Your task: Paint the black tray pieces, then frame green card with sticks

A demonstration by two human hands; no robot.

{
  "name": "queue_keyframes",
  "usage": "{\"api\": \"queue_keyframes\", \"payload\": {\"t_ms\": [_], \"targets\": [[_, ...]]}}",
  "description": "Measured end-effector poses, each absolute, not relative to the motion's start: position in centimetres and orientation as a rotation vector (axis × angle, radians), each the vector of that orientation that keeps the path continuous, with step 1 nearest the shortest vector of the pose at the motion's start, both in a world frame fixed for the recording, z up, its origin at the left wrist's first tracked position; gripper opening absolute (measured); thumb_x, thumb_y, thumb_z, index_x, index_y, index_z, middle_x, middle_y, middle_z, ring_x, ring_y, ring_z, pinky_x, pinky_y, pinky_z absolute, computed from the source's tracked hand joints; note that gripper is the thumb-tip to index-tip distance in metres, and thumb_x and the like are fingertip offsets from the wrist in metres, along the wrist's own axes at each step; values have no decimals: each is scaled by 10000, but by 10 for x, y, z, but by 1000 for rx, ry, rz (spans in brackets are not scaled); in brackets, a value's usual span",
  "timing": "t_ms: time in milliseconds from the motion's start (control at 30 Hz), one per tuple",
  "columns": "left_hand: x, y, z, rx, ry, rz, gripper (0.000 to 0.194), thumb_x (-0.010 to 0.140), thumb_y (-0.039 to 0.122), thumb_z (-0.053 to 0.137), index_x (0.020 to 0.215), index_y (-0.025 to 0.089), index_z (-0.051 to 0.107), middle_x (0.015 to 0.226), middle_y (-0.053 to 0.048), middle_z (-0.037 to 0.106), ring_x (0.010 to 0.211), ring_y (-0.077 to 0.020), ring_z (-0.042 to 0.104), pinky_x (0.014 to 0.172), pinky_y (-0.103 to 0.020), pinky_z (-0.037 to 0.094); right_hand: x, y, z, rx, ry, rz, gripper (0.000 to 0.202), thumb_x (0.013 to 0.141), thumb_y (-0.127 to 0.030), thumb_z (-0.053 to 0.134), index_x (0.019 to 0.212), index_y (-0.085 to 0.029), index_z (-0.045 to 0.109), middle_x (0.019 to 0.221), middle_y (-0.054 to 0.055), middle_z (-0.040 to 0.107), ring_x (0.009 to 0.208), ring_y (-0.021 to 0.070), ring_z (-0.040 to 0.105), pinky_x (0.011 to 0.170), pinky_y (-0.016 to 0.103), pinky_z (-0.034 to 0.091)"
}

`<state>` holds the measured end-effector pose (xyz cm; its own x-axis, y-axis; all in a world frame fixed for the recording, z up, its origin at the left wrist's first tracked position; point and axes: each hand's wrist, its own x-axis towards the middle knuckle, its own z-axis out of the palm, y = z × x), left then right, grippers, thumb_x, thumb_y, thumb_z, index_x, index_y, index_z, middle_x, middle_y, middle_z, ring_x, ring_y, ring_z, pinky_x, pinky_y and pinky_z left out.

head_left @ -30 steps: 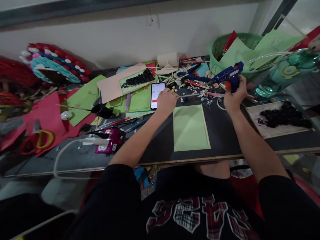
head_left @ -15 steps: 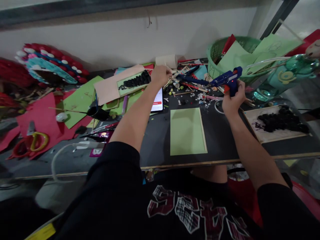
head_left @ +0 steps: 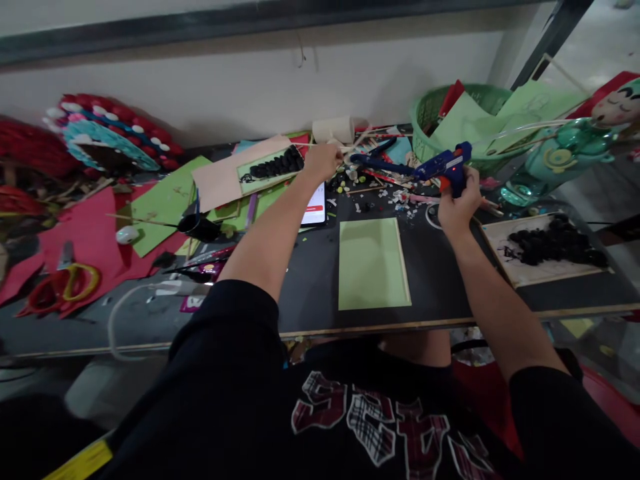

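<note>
My right hand [head_left: 460, 203] is wrapped round the grip of a blue hot glue gun [head_left: 443, 165], its nozzle pointing left over the cluttered back of the table. A small red light glows on its body. Fingers pinched, my left hand [head_left: 323, 162] is closed on a thin pale stick [head_left: 304, 144] above the far end of a phone. Between my arms lies a light green card [head_left: 369, 267] with a pale wooden strip [head_left: 403, 260] along its right edge. Neither hand touches the card.
A phone [head_left: 315, 208] lies beyond the card. Scraps and sticks crowd the back, near a green basket [head_left: 420, 123]. Framed panels with black pieces sit right [head_left: 493, 240] and back left. Scissors [head_left: 80, 283], red paper [head_left: 95, 230] and a black cup [head_left: 200, 228] occupy the left.
My right hand has shifted slightly left with the glue gun. My left hand stays pinched near the same spot, a little lower in view. The camera view has shifted slightly.
</note>
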<state>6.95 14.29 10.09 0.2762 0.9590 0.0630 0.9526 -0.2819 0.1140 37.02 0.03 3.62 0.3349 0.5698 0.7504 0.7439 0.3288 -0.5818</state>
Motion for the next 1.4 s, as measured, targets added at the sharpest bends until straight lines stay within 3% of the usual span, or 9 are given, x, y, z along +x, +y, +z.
{"api": "queue_keyframes", "payload": {"t_ms": [133, 233, 333, 433, 533, 667, 1067, 1233, 1400], "targets": [[70, 143, 141, 2321, 1632, 758, 279, 1011, 190, 498, 1256, 93, 591, 1234, -71, 682, 1062, -127, 602, 1005, -298, 441, 371, 2, 36, -1339, -1321, -184, 331, 798, -213, 587, 1128, -200, 561, 1103, 88, 637, 1092, 264, 626, 1024, 510, 482], [68, 114, 157, 2346, 1349, 526, 252, 959, 218, 599, 1193, 142, 647, 1078, -2, 737, 908, -110, 642, 876, -273, 503, 371, 3, 38, -1376, -1288, -184, 309, 817, -234, 587, 1124, -219, 557, 1102, 83, 632, 1091, 266, 625, 1019, 519, 486], [65, 67, 143, 2515, 1134, 171, 209, 873, 241, 676, 1066, 206, 745, 1010, 7, 765, 918, -165, 677, 858, -276, 496, 371, 3, 41, -1373, -1250, -220, 275, 825, -230, 573, 1098, -219, 552, 1085, 90, 633, 1074, 254, 620, 1003, 488, 502], [67, 28, 109, 2711, 1147, -11, 241, 898, 248, 605, 1078, 254, 766, 1027, -5, 774, 988, -205, 693, 865, -283, 487, 371, 3, 42, -1368, -1226, -240, 261, 816, -220, 564, 1076, -215, 545, 1071, 96, 634, 1059, 252, 618, 988, 470, 510], [69, 9, 77, 2790, 1213, -27, 303, 940, 247, 528, 1152, 256, 745, 1145, -36, 748, 1067, -238, 681, 838, -311, 505, 373, 4, 39, -1393, -1237, -203, 278, 828, -259, 565, 1102, -227, 537, 1099, 96, 625, 1089, 273, 620, 1005, 498, 492], [68, 6, 59, 2817, 1213, 24, 319, 957, 228, 490, 1153, 245, 742, 1150, -46, 746, 1072, -226, 680, 860, -315, 514, 377, 7, 33, -1368, -1262, -176, 309, 830, -288, 586, 1127, -219, 537, 1125, 104, 614, 1123, 287, 616, 1034, 523, 465], [58, -8, 70, 2679, 1363, 160, 342, 947, 244, 484, 1175, 227, 737, 1129, -72, 747, 1027, -247, 690, 790, -336, 526, 373, 4, 38, -1354, -1272, -222, 263, 830, -241, 580, 1092, -234, 558, 1071, 73, 634, 1052, 247, 609, 994, 482, 490], [61, -9, 74, 2718, 1410, 30, 351, 924, 185, 487, 1132, 282, 752, 1132, -42, 744, 1005, -239, 690, 744, -313, 511, 373, 5, 36, -1372, -1287, -199, 306, 798, -239, 580, 1101, -215, 552, 1079, 80, 627, 1065, 266, 621, 998, 502, 485], [64, -2, 67, 2884, 1448, -119, 366, 931, 128, 477, 1131, 266, 750, 1106, -68, 745, 1010, -265, 682, 770, -351, 503, 373, 4, 35, -1380, -1311, -151, 307, 810, -280, 584, 1103, -196, 552, 1085, 98, 616, 1094, 273, 614, 1027, 507, 459]]}}
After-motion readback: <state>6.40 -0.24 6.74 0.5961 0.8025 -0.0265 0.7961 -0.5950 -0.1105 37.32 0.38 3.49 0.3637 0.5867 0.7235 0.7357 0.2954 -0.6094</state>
